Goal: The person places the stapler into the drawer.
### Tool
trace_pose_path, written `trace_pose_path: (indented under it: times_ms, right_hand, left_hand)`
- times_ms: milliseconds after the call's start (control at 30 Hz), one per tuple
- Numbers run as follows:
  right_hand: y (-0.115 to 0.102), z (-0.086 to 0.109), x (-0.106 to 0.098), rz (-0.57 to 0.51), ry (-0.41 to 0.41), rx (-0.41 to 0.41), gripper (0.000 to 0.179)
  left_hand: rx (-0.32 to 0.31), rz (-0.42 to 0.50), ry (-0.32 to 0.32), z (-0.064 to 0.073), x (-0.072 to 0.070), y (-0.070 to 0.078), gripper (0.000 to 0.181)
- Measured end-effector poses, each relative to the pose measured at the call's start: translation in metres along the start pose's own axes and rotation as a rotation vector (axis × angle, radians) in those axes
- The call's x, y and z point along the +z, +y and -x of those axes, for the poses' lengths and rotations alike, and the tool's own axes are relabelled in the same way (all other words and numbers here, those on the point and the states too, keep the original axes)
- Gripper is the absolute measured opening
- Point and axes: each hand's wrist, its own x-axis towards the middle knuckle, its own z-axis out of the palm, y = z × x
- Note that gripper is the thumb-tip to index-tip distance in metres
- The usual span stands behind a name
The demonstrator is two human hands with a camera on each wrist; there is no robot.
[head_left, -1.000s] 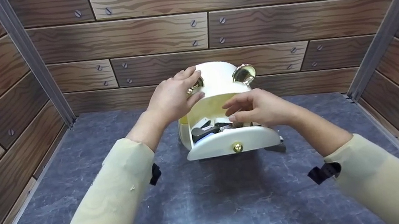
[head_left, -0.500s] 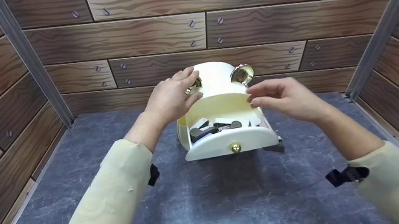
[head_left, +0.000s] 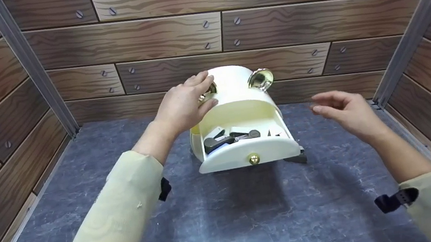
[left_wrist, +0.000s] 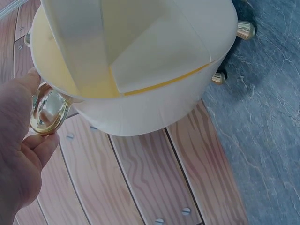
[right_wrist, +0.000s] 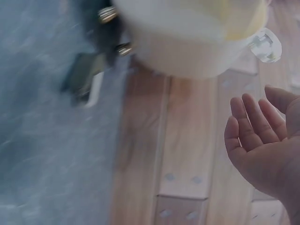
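A white rounded storage box (head_left: pixel 231 80) with two gold ears stands at the middle of the table. Its front drawer (head_left: pixel 228 158), with a gold knob (head_left: pixel 254 158), is pulled out and holds several black, white and grey items (head_left: pixel 224 140) that look like small staplers. My left hand (head_left: pixel 182 104) grips the gold ear (left_wrist: pixel 48 110) on the box's left side, thumb and fingers on either side of its rim. Well off to the right of the box, my right hand (head_left: pixel 344 115) hovers with fingers loosely bent and holds nothing. Its palm shows in the right wrist view.
A dark item with a white edge (right_wrist: pixel 86 82) lies on the table beside the box's right side, partly hidden in the head view. Wood-patterned walls (head_left: pixel 172 36) enclose the back and sides of the dark marbled table (head_left: pixel 195 222). The box has gold feet (left_wrist: pixel 218 78).
From over the drawer, my right hand has moved away to the right, past the box's side. My left hand stays on the gold ear, and the drawer remains pulled out.
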Motion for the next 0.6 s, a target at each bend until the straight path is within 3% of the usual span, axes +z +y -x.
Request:
trace_pose_path:
  times_ms: [300,600]
  right_hand:
    - [0.062,0.016,0.012,0.035,-0.097,0.117,0.047]
    - [0.092,0.022,0.036,0.01,-0.207,0.158,0.053]
  left_hand:
    - [-0.008,0.001,-0.009,0.001,-0.002,0.001,0.066]
    - [-0.02,0.0,-0.019,0.0,-0.001,0.0,0.066]
